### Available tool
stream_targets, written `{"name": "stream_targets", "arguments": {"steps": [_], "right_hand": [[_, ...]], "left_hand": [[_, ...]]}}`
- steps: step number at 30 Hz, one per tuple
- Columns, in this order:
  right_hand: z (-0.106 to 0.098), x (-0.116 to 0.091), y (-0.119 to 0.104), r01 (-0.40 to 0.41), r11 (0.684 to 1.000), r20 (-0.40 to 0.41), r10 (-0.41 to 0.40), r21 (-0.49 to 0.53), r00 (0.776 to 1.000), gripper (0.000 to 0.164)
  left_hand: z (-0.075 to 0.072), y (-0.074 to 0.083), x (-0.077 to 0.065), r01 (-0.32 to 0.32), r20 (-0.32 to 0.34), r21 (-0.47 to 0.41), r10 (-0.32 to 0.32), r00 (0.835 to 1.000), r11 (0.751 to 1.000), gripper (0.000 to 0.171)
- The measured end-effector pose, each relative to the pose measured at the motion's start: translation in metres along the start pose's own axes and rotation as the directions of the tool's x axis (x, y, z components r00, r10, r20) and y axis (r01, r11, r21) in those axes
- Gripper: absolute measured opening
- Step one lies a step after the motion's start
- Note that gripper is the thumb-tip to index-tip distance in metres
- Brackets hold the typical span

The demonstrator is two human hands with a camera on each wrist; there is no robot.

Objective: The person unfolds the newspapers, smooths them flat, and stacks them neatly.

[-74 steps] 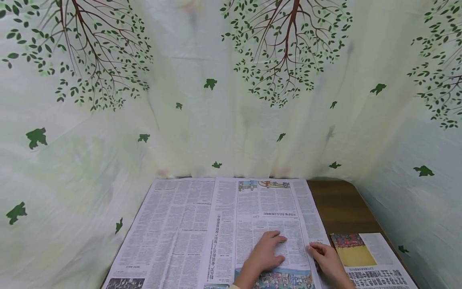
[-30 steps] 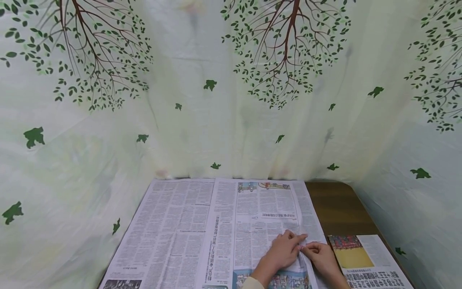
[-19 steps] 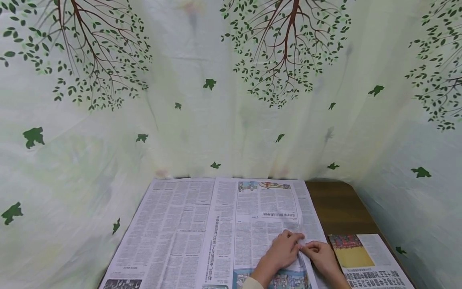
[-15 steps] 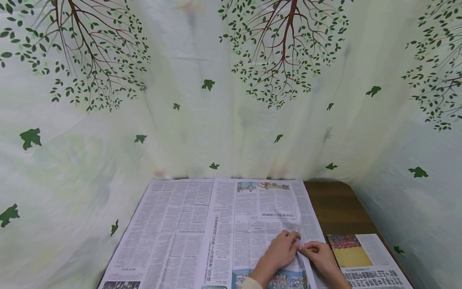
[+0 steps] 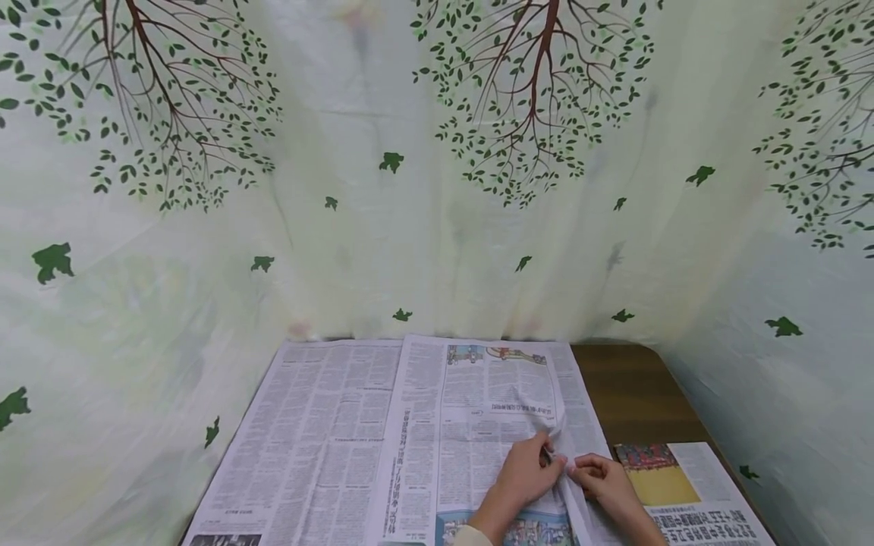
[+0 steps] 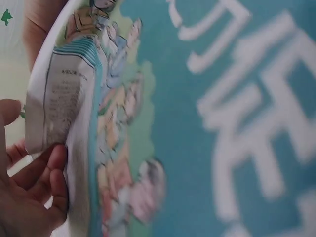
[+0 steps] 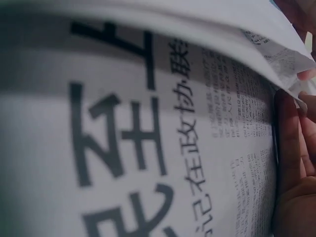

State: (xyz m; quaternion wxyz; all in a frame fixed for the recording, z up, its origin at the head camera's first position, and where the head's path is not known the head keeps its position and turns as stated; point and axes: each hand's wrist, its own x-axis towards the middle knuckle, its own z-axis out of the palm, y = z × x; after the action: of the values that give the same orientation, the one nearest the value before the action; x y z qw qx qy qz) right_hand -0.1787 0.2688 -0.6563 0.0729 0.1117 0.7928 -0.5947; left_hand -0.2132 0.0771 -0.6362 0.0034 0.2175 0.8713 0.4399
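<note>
I have left hand (image 5: pixel 522 472) pinching raised fold (image 5: pixel 561 431) of newspaper (image 5: pixel 471 451) spread over table (image 5: pixel 628 394); right hand (image 5: pixel 608 487) pinching just beside. I'd want light pinches, even tension, no tugging, as thin sheet could tear; smooth wrinkles (image 5: pixel 529 400) toward far end

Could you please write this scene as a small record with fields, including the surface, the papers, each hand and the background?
Surface: brown table, wood showing at the far right
Main item: open newspaper, spread over the table, wrinkled near the hands
Left hand: left hand grips the newspaper's raised fold
Right hand: right hand pinches the raised fold, beside the left hand
Other paper: second newspaper, right of the right hand, colour picture and large black print
Background: pale backdrop with upside-down trees and green leaf shapes
</note>
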Motion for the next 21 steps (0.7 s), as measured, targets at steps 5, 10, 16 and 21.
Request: {"name": "stream_targets", "arguments": {"steps": [5,10,16,21], "right_hand": [[0.003,-0.002,0.002,0.024,0.999,-0.007,-0.024,-0.034,1.000,0.027],[0.005,-0.003,0.002,0.054,0.998,-0.014,-0.054,-0.028,0.998,0.025],[0.006,-0.001,0.001,0.057,0.998,-0.040,-0.057,0.001,0.998,0.029],[0.006,-0.001,0.002,0.086,0.996,-0.028,-0.086,0.008,0.996,0.037]], "left_hand": [[0.000,0.007,-0.003,-0.004,-0.061,0.042,0.007,0.998,0.999,0.020],[0.003,0.022,0.002,0.053,-0.013,0.168,-0.052,0.999,0.984,0.028],[0.007,0.050,0.001,0.104,0.012,0.437,-0.121,0.993,0.894,0.016],[0.014,0.057,-0.001,0.127,0.013,0.513,-0.155,0.988,0.849,0.043]]}}
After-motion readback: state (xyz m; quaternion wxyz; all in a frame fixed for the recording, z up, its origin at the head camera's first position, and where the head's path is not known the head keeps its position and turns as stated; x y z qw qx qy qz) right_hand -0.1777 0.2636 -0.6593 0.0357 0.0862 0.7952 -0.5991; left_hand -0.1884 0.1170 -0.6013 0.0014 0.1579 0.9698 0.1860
